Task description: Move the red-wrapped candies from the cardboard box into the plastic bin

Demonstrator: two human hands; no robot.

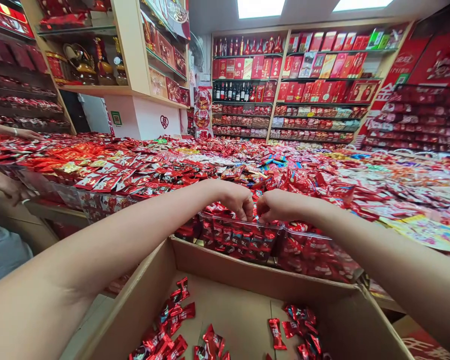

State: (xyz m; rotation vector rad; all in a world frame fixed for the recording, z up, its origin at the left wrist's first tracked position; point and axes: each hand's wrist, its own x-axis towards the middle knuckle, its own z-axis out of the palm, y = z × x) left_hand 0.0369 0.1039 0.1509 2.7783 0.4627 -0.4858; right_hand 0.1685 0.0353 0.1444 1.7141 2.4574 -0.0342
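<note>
Both hands reach past the far wall of an open cardboard box [225, 257] to a clear plastic bin [240, 237] filled with red-wrapped candies. My left hand [240, 200] is bent down at the bin's rim, its fingers curled together; what they hold, if anything, is hidden. Close beside it on the right, my right hand [272, 204] is also closed, fingertips down among the candies, with its contents hidden. Inside the box lie loose red candies [277, 334], gathered mainly at the left and right of its floor.
More clear bins, one with red packets [315, 252], line the display's front edge. Wrapped sweets [108, 170] cover the wide counter. At the left, another person's hands [8, 186] are over the counter's edge. Shelves [247, 80] with bottles and boxes stand behind.
</note>
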